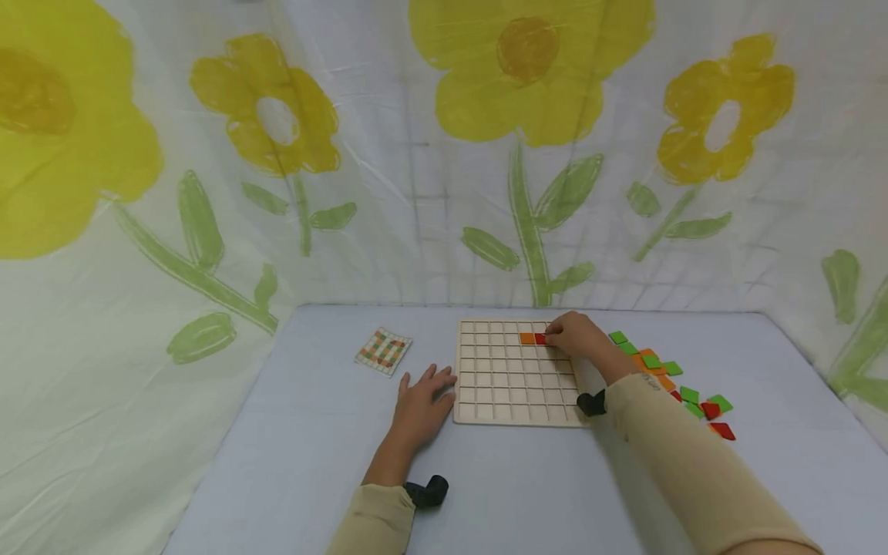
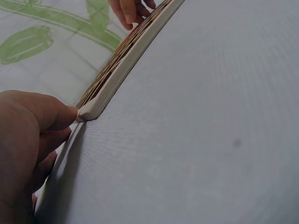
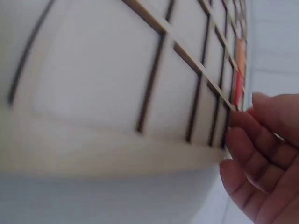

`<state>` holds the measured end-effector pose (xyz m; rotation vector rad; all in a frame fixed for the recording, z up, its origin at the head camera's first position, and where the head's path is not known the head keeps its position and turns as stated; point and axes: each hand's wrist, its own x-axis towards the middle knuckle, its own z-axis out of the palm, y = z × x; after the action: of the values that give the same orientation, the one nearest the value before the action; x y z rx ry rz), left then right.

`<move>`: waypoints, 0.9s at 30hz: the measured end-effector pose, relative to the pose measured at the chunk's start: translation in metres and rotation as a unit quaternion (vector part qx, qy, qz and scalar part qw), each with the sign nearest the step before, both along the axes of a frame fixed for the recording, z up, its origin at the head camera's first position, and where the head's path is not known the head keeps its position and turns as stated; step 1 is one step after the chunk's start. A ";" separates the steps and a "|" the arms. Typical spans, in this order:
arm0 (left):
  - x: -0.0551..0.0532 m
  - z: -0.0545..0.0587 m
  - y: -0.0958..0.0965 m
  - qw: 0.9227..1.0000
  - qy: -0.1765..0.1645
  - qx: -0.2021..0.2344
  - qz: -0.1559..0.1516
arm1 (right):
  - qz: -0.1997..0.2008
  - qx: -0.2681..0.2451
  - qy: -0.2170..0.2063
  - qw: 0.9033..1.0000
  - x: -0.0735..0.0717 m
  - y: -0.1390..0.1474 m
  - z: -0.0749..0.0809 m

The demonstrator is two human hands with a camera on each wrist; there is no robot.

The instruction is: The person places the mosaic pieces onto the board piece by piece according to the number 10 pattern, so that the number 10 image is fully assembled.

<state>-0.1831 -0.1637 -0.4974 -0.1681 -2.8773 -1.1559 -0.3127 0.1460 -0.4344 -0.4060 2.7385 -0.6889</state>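
A pale wooden grid board (image 1: 513,385) lies on the table. In its upper rows an orange tile (image 1: 527,338) and a red tile (image 1: 539,339) sit side by side in neighbouring cells. My right hand (image 1: 581,339) reaches over the board's upper right part, thumb and fingertips together on a small red tile, mostly hidden by the fingers, just right of the seated one. In the right wrist view the right hand (image 3: 266,154) has its fingers bent close to the cells. My left hand (image 1: 425,405) rests beside the board's left edge, fingers loosely spread, fingertips right at the rim.
A small card with a coloured grid pattern (image 1: 384,351) lies left of the board. Loose green, orange and red tiles (image 1: 671,368) are scattered to the right, partly behind the right forearm. A white flower-painted sheet (image 1: 388,254) hangs behind the table.
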 end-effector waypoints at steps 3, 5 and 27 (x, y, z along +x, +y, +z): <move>-0.001 -0.001 0.000 1.000 0.003 -0.003 0.002 | -0.001 -0.017 -0.002 1.000 0.001 0.015 0.006; -0.001 -0.002 0.000 1.000 0.005 -0.006 0.001 | -0.014 -0.019 0.003 1.000 0.002 0.029 0.009; 0.002 -0.004 0.000 0.999 0.030 0.013 -0.014 | -0.135 0.062 0.008 0.989 0.011 0.098 -0.010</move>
<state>-0.1809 -0.1632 -0.5010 -0.2384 -2.8154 -1.1726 -0.3012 0.2435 -0.4442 -0.0129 2.8610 -0.5755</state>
